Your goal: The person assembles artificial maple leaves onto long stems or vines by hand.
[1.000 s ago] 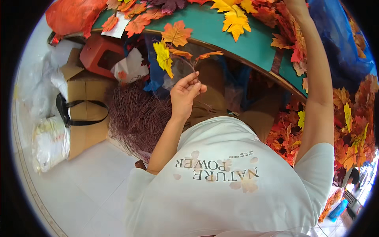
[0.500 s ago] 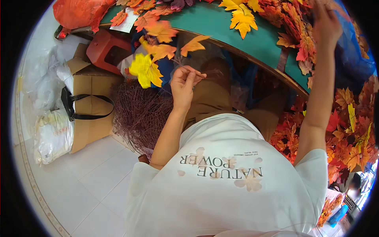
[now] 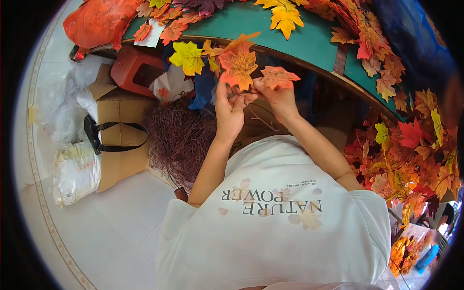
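Note:
In front of my lap, my left hand [image 3: 230,115] pinches the thin stem of an artificial maple leaf spray. The spray carries a yellow leaf [image 3: 187,58] and a larger orange leaf [image 3: 239,65], which hangs just above my fingers. Close beside it, my right hand [image 3: 281,102] is closed on a single orange-red maple leaf [image 3: 279,77]. The two hands almost meet, and the leaves partly cover the fingertips. A thin brown stem end [image 3: 263,117] curves down below them.
The green tabletop [image 3: 309,53] ahead bears yellow, orange and red leaves. A bundle of thin dark twigs [image 3: 181,137] stands left of my legs, near a cardboard box [image 3: 123,162] and a red plastic stool [image 3: 137,67]. A large leaf pile [image 3: 401,159] lies at right.
My right hand has come from the leaves at the upper right to my left hand, bringing an orange-red leaf. The spray in my left hand has turned and shifted slightly right.

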The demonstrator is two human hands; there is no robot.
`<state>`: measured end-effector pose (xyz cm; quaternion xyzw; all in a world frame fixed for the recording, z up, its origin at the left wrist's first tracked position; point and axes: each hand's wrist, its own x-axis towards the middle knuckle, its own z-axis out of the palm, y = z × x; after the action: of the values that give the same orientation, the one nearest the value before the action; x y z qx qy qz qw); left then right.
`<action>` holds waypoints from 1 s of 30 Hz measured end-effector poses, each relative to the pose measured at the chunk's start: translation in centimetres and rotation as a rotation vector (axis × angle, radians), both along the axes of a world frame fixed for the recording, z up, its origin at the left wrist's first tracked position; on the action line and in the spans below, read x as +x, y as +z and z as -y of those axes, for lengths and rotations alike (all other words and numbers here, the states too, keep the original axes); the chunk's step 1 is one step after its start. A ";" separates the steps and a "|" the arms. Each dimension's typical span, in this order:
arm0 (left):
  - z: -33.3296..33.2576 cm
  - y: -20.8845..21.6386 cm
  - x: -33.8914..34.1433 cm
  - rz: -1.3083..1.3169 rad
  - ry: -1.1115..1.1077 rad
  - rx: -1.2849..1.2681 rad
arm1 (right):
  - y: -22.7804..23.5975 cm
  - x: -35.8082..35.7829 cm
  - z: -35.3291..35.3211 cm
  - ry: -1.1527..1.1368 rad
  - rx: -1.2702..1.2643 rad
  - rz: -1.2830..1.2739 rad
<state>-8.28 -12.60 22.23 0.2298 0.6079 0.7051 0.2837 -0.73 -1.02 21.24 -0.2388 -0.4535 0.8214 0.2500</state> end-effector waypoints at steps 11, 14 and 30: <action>-1.6 2.0 1.4 0.074 -0.001 0.019 | -0.4 2.3 -0.2 0.129 -0.298 0.045; -2.1 -0.1 0.2 -0.168 -0.080 -0.167 | -0.3 2.3 -0.1 0.090 -0.187 0.016; -2.4 0.1 2.3 0.272 -0.083 0.010 | -1.0 3.6 -1.6 -0.030 0.495 -0.004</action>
<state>-5.97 -10.24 22.34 0.1584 0.5503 0.7204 0.3912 2.85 0.62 20.26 -0.1754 -0.6369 0.6819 0.3140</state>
